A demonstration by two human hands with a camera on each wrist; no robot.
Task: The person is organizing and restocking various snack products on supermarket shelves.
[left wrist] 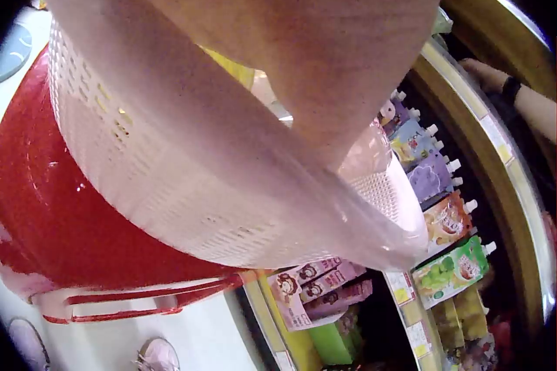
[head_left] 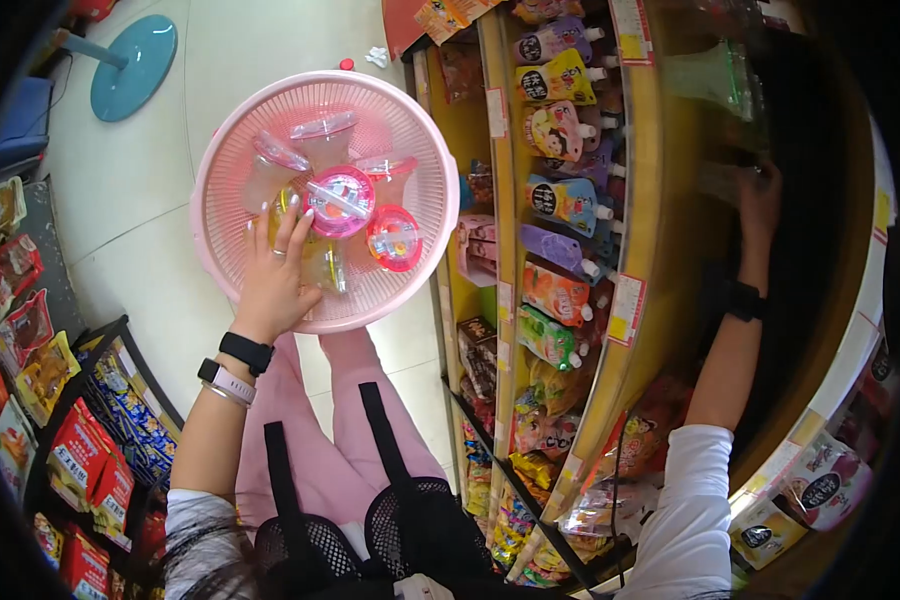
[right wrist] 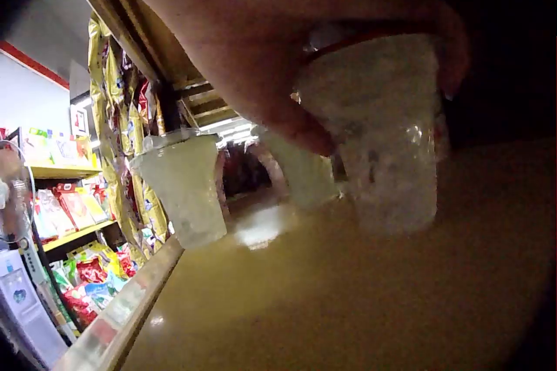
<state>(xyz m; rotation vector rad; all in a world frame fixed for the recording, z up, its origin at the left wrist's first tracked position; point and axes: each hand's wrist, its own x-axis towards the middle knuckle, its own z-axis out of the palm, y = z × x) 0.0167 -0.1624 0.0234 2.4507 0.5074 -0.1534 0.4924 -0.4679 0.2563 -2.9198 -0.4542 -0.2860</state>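
We see a shelf unit [head_left: 660, 200] crowded with snack pouches [head_left: 562, 200]; just beside it, a pink basket [head_left: 435, 130] holds lidded cups [head_left: 395, 240]. Our left hand [head_left: 273, 272] lies over these, fingers extended. Inside a shadowy shelf, our right hand [right wrist: 296, 32] curls its fingers round a pale cup [right wrist: 383, 136]; other cups [right wrist: 187, 193] stand near.

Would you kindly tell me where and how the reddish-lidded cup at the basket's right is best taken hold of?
Probably by opposite edges of its round lid, from above: the lid faces up, while a pink-lidded cup sits close on its left and the wall of the basket rises near its right.
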